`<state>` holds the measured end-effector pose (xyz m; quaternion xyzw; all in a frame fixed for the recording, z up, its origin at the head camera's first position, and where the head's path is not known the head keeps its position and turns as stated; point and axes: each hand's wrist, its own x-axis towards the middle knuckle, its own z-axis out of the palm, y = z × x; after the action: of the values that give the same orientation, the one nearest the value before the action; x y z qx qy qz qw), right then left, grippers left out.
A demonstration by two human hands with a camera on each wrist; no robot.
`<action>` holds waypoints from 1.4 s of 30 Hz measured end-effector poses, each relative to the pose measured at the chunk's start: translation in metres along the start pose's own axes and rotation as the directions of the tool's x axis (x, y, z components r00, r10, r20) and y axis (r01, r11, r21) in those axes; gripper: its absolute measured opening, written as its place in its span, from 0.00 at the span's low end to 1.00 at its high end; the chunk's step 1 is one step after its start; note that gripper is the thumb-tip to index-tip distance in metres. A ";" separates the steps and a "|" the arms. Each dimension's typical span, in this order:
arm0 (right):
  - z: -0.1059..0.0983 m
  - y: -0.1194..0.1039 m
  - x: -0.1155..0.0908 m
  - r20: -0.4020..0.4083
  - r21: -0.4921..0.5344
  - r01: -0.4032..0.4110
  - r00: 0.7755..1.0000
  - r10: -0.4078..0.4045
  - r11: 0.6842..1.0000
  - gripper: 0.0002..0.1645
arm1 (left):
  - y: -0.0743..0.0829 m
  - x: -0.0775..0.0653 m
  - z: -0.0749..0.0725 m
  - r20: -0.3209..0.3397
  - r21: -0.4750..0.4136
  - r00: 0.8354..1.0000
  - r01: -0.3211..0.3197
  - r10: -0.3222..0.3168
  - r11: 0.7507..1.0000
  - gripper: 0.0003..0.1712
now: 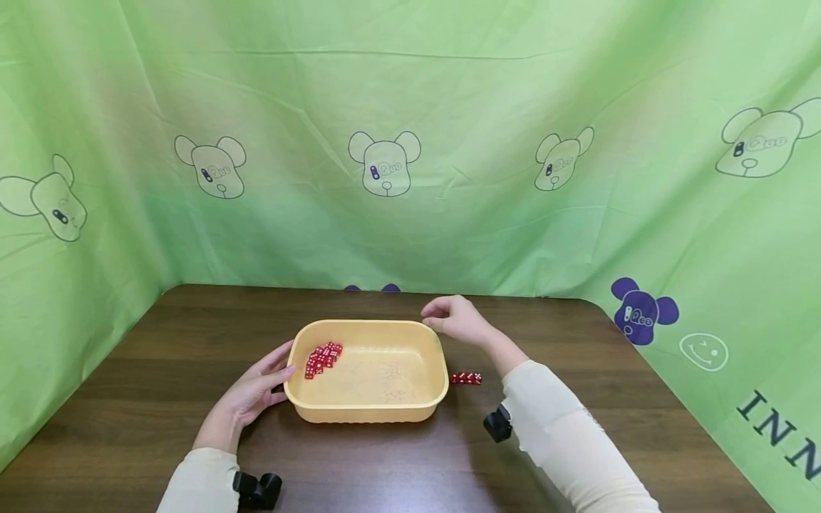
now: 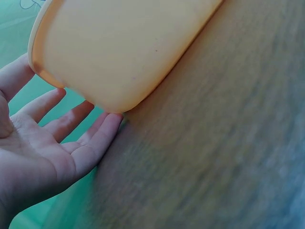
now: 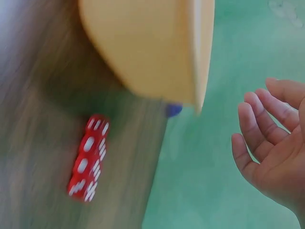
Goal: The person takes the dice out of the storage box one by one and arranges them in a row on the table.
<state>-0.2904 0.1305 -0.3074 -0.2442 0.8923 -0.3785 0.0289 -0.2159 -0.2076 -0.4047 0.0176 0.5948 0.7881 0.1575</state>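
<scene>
A yellow plastic tub (image 1: 368, 415) sits on the table, with a cluster of red dice (image 1: 323, 360) at the left of its floor. My left hand (image 1: 259, 385) holds the tub's left end, thumb over the rim and the other fingers against the outer wall (image 2: 119, 52). Beside the tub's back right corner is my right hand (image 1: 458, 320), raised, its fingers loosely bent. Nothing shows between those fingers in the right wrist view, where the right hand (image 3: 274, 133) is apart from the tub. A short straight row of red dice (image 1: 466, 378) lies just right of the tub.
The brown wooden table (image 1: 359, 477) reaches back to a green cloth (image 1: 474, 235) printed with bear heads. That cloth also stands along the left and right sides. Black wrist cameras (image 1: 256, 490) sit on both white sleeves (image 1: 564, 434).
</scene>
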 end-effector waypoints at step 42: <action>0.125 -0.066 0.062 0.238 0.112 -0.001 0.971 -0.026 0.994 0.08 | 0.003 0.001 0.002 -0.011 0.011 1.000 0.024 -0.024 1.000 0.33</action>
<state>-0.2884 -0.0195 -0.3424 -0.2917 0.8582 -0.3958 0.1473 -0.2176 -0.2066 -0.4016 0.0071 0.6001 0.7830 0.1634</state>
